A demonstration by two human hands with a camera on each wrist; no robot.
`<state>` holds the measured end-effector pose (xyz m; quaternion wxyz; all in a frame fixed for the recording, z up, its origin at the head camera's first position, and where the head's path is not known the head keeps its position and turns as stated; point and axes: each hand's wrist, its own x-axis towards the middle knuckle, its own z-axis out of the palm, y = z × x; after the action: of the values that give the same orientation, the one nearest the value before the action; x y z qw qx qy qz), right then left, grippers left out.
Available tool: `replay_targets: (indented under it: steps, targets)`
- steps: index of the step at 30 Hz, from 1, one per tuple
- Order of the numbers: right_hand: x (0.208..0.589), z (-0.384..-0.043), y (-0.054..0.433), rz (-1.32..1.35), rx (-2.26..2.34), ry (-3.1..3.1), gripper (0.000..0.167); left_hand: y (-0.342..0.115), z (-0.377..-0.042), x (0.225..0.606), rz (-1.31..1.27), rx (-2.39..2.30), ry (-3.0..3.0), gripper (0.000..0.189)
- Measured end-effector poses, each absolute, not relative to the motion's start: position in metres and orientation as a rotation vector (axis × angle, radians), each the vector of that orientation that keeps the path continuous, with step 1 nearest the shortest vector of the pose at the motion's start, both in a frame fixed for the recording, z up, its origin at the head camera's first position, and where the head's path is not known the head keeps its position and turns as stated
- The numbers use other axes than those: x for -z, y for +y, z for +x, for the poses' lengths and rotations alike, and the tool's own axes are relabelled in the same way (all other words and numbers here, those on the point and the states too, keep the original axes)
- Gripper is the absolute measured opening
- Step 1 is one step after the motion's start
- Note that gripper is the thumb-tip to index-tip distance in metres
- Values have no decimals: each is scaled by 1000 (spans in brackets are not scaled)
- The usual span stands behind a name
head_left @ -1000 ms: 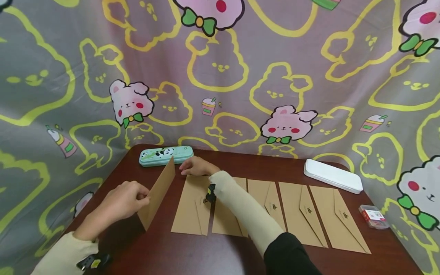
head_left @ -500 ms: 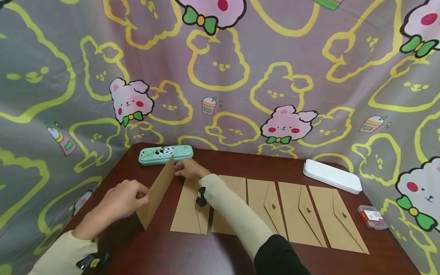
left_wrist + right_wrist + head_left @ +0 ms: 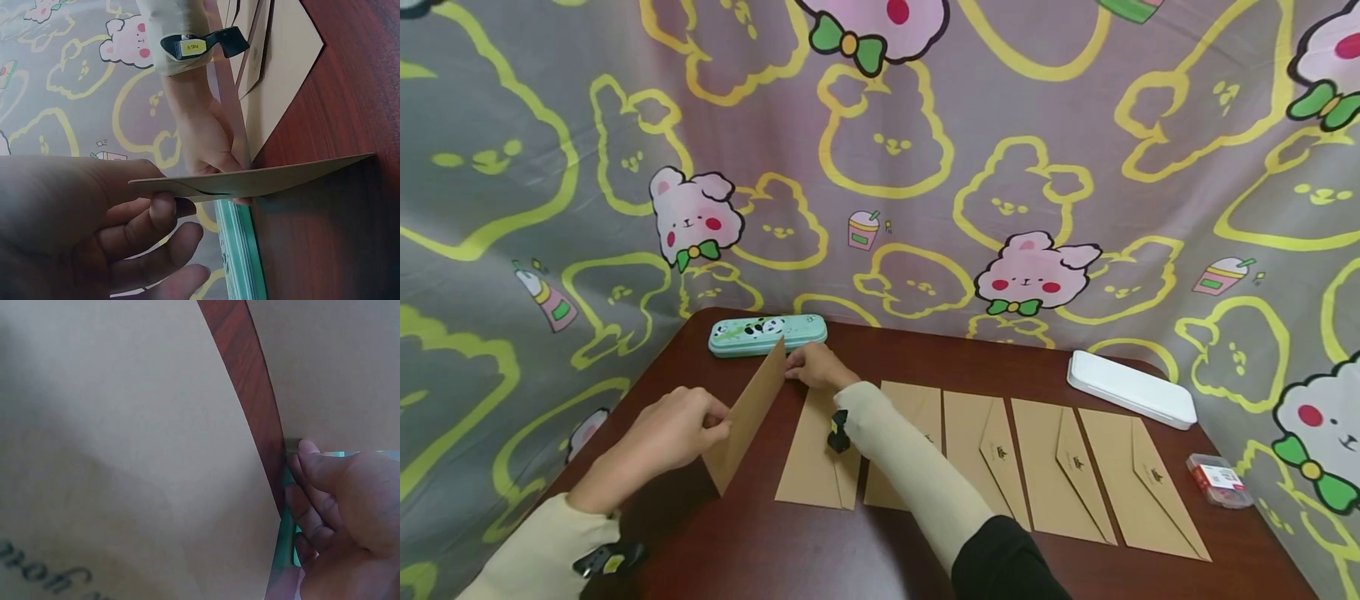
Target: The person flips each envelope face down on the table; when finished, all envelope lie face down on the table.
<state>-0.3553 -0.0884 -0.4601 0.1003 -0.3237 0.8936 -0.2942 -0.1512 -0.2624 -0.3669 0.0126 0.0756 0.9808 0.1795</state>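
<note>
Right hand (image 3: 817, 365) moved to envelope (image 3: 749, 421), 1 o'clock; we pinched there, left hand (image 3: 673, 427) likewise at 9; seemed light, bendy, best edge-held.

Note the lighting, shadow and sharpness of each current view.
Head: a pale sheen on the near part of the table, dark shadow below the left hand; left wrist: the table darkens beside the held envelope; right wrist: dim overall, lettering on an envelope soft and cut off by the frame.
</note>
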Motion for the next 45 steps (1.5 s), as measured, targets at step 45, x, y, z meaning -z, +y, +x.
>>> replay_targets:
  steps: [45]
  targets:
    - [425, -373, -53, -679, 1625, 2116, 24, -316, -157, 393, 129, -1125, 2648, 53]
